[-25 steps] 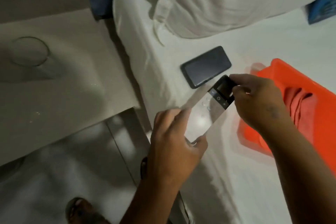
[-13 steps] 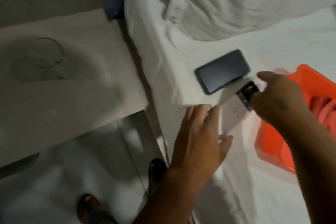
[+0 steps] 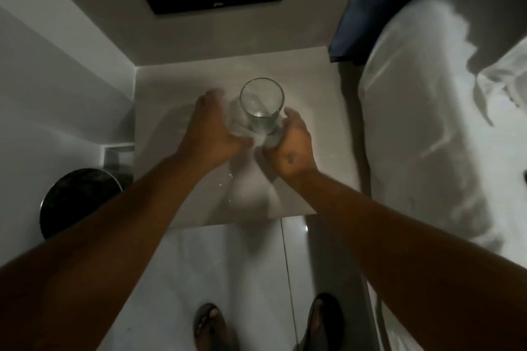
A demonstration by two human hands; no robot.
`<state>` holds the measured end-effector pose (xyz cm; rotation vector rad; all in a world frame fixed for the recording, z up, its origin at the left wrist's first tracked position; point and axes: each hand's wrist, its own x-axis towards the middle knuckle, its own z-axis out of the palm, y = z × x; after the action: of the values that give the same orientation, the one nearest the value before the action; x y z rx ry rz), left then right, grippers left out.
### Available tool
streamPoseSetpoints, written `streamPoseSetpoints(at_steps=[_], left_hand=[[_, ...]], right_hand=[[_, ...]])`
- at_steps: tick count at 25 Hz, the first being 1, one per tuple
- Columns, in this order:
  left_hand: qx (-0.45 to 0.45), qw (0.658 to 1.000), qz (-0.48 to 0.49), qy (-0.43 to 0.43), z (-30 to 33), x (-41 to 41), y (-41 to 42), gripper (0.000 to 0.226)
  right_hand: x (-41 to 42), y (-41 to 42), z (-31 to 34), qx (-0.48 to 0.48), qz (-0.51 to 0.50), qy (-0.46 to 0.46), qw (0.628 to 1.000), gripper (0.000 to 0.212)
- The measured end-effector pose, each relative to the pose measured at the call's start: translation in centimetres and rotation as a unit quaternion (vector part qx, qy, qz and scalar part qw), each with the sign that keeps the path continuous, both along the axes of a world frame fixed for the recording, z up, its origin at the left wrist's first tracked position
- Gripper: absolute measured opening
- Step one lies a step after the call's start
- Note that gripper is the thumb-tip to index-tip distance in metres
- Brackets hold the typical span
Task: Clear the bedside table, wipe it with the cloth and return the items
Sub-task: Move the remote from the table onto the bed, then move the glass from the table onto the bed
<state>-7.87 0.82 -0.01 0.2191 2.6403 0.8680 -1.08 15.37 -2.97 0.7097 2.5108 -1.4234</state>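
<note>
Two hands now work at the glass [image 3: 261, 107] on the bedside surface [image 3: 313, 134], where a second ago both were over on the bed [image 3: 427, 137], closed on a remote beside a phone and an orange tray. The view has swung left with them: the bed now lies at the right edge, and the remote, phone and tray are out of sight.

The left hand [image 3: 212, 128] curves against the glass's left side, fingers spread and partly blurred by motion. The right hand [image 3: 293, 141] is cupped against its lower right side. Between the palms, at the base of the glass, there is something pale and smeared; whether it is the cloth or only blur I cannot tell. Each grip is half closed around the glass; whether either bears its weight I cannot tell. The glass stands upright, looks empty, and sits about mid-surface, slightly far of centre.

My judgement: with the other items apparently laid on the bed, the glass is the last thing on the surface, so clearing is nearly done and wiping has not yet begun. Small bright specks, perhaps droplets, dot the near part of the surface. A dark round bin [image 3: 77, 199] sits on the floor at near left.
</note>
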Motion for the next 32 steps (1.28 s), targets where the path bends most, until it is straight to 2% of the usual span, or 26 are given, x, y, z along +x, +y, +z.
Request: streamPoseSetpoints(at_steps=[2, 3, 7, 9, 11, 14, 17, 21, 24, 27, 29, 32], left_hand=[[0.033, 0.998, -0.037, 0.037, 0.2, -1.9, 1.0, 0.119], [0.045, 0.997, -0.052, 0.046, 0.4, -2.5, 1.5, 0.118], [0.059, 0.993, -0.096, 0.046, 2.0, -2.6, 2.4, 0.085], [0.055, 0.989, -0.124, 0.053, 4.1, -1.7, 3.1, 0.078], [0.074, 0.983, -0.157, 0.053, 7.5, -0.1, 4.8, 0.078], [0.139, 0.960, -0.228, 0.087, 14.2, 3.2, 10.5, 0.079], [0.202, 0.914, -0.327, 0.128, 19.5, 7.9, 19.6, 0.071], [0.208, 0.862, -0.452, 0.093, 22.9, 14.0, 32.7, 0.075], [0.175, 0.841, -0.509, 0.058, 22.4, 16.3, 40.6, 0.079], [0.119, 0.837, -0.533, 0.045, 20.4, 16.4, 44.8, 0.079], [0.105, 0.846, -0.521, 0.043, 19.5, 16.0, 45.7, 0.077], [0.063, 0.838, -0.535, 0.090, 19.5, 16.4, 46.2, 0.084]], right_hand=[[-2.4, -0.2, -0.4, 0.008, -0.015, 0.060, 0.998, 0.066], [-3.4, -0.3, -0.4, 0.003, -0.020, 0.077, 0.997, 0.063], [-3.7, -0.2, 0.2, -0.008, -0.009, 0.085, 0.996, 0.066], [-2.0, 0.4, 1.3, -0.014, -0.031, 0.091, 0.995, 0.067], [0.7, 1.9, 3.9, -0.022, -0.069, 0.137, 0.988, 0.065], [6.0, 7.3, 10.2, 0.001, -0.152, 0.244, 0.958, 0.058], [12.7, 14.4, 16.3, 0.095, -0.261, 0.298, 0.913, 0.060], [20.2, 23.8, 19.8, 0.179, -0.403, 0.251, 0.862, 0.059], [22.1, 29.8, 19.3, 0.177, -0.461, 0.197, 0.847, 0.067], [21.8, 33.1, 17.0, 0.121, -0.485, 0.158, 0.851, 0.070], [21.3, 33.6, 15.8, 0.089, -0.476, 0.145, 0.863, 0.071], [22.6, 33.6, 16.6, 0.084, -0.442, 0.116, 0.885, 0.077]])
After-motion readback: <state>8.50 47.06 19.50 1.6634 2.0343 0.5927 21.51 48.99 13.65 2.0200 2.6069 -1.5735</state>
